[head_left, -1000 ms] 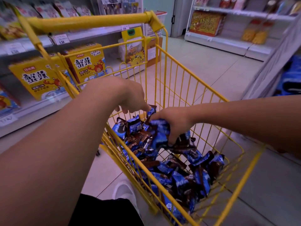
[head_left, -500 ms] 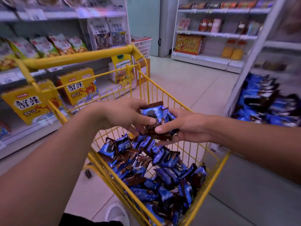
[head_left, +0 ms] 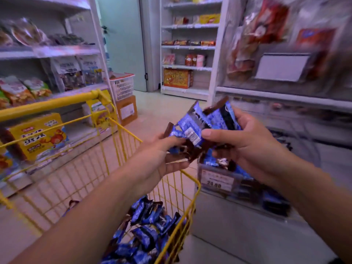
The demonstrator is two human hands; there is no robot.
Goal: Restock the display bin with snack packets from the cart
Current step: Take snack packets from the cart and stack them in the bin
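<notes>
Both hands, left hand (head_left: 162,155) and right hand (head_left: 245,145), clutch a bunch of glossy blue-and-brown foil snack packets (head_left: 198,128) above the yellow wire cart (head_left: 188,206), beside the clear display bin (head_left: 217,178); light, slippery, best pinched mid-body

Layout of the aisle. The cart (head_left: 106,168) stands lower left, its handle (head_left: 47,106) toward the left shelving (head_left: 51,52). Loose snack packets (head_left: 148,233) lie inside the cart at its right end. Above the cart's right rim, the left hand (head_left: 162,157) and right hand (head_left: 245,141) together hold a bundle of packets (head_left: 202,126) between them. Directly below and behind the right hand sits the display bin (head_left: 219,180), on the right-hand shelf unit, apparently with packets in it; blur limits certainty. A basket (head_left: 122,85) rests on a box (head_left: 126,109) beyond the cart. A rear shelf unit (head_left: 188,46) stands farthest back.
</notes>
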